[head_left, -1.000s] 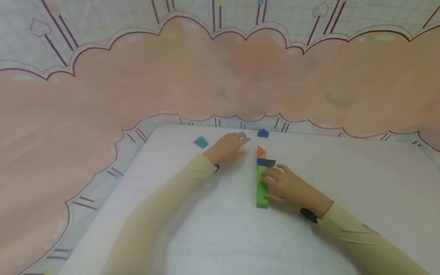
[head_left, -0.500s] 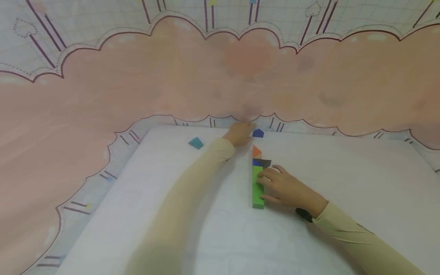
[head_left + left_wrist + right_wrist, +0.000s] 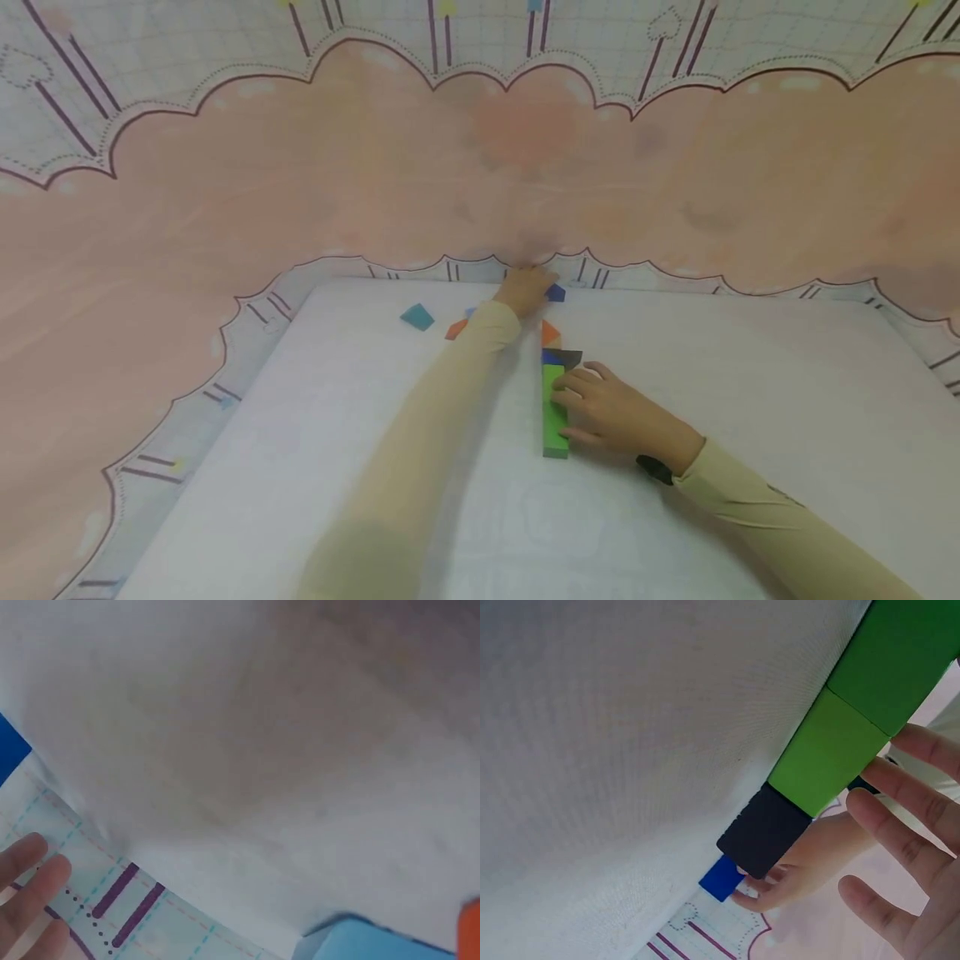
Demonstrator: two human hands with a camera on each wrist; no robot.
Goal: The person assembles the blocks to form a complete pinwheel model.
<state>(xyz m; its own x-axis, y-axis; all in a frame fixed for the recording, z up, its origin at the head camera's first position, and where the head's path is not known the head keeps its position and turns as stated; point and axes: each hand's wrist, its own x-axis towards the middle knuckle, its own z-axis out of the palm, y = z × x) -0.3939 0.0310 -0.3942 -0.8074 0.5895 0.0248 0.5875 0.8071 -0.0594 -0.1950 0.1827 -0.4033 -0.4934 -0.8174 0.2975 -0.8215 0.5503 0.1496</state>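
Note:
In the head view my left hand (image 3: pixel 523 290) reaches to the far table edge, beside a dark blue block (image 3: pixel 556 293) that it partly hides. Its fingers (image 3: pixel 45 889) look extended and apart from that block in the left wrist view. My right hand (image 3: pixel 618 417) lies along a long green block (image 3: pixel 555 412), fingertips against its side. The right wrist view shows the right fingers (image 3: pixel 889 825) spread, beside light and dark green blocks. Beyond the green stand a black block (image 3: pixel 765 830), a small blue piece (image 3: pixel 551 358) and an orange triangular block (image 3: pixel 550 333), in line.
A teal block (image 3: pixel 417 317) lies at the far left of the white table (image 3: pixel 247 467). An orange-red block (image 3: pixel 455 330) and a light blue block (image 3: pixel 375 943) sit by the left forearm. A patterned cloth backdrop (image 3: pixel 420 183) rises behind the table.
My left hand has moved forward and right to the dark blue block at the far edge. Orange-red and light blue blocks now show beside its sleeve. The right hand stays on the green block.

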